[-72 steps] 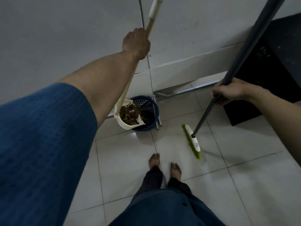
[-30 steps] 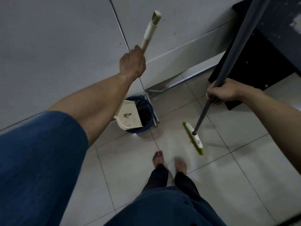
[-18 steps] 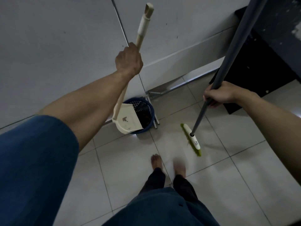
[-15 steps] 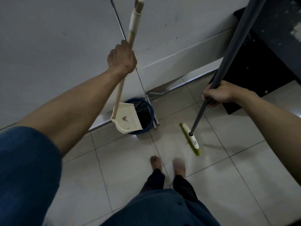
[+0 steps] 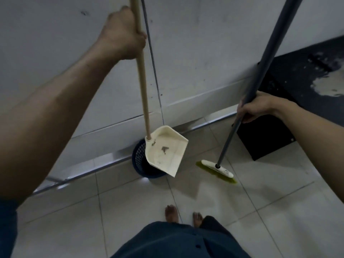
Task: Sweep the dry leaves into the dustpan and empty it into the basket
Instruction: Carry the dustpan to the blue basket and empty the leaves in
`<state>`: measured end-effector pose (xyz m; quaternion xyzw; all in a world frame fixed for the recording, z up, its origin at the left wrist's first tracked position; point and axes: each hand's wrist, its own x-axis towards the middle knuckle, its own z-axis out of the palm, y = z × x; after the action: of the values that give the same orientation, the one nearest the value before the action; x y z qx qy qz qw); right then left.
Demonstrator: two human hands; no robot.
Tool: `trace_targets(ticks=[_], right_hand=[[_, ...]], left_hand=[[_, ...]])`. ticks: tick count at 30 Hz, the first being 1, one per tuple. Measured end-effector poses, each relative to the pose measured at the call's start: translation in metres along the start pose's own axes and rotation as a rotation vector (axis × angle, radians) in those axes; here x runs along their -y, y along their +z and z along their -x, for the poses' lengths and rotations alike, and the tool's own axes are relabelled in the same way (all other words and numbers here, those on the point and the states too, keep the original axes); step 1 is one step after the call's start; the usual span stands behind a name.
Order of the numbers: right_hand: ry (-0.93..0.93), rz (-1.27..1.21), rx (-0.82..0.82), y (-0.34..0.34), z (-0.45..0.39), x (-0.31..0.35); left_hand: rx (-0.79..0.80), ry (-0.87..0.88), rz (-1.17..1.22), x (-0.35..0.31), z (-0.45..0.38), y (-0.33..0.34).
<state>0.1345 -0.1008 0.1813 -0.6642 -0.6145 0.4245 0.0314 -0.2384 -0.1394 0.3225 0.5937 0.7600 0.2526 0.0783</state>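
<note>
My left hand [image 5: 123, 35] grips the long tan handle of a cream dustpan [image 5: 165, 150], which hangs in the air with its open side facing me. Only a few leaf scraps stick to its pan. Behind and below it stands the dark blue basket [image 5: 139, 161] against the wall, mostly hidden by the pan. My right hand [image 5: 256, 107] holds the grey pole of a broom. The broom head [image 5: 216, 170], white with green bristles, rests on the tiles to the right of the basket.
A white wall with a metal strip [image 5: 104, 167] at its foot runs behind the basket. A black block [image 5: 270, 138] sits on the floor at the right. My bare feet [image 5: 183, 216] stand on pale tiles below the basket.
The dustpan has dumped its leaves into the basket, then lifted and swung right so its inside faces me. My left hand has risen up the frame. The broom has barely moved.
</note>
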Motion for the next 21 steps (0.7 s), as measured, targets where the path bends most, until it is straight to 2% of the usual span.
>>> trace_targets(ticks=[5,10,16,21], right_hand=[[-0.093,0.151,-0.007,-0.027,0.011,0.042],[-0.106,0.208,0.045,-0.050,-0.020,0.050],[-0.206,0.384,0.116,-0.065,-0.085,0.027],[-0.224,0.448,0.223,-0.067,-0.152,-0.014]], left_hand=[[0.029,0.051,0.138,-0.032,-0.008,0.032],[0.078,0.046,0.197,-0.048,-0.027,0.105],[0.244,-0.006,0.201,-0.042,-0.057,0.222],[0.345,-0.145,0.251,-0.017,-0.071,0.326]])
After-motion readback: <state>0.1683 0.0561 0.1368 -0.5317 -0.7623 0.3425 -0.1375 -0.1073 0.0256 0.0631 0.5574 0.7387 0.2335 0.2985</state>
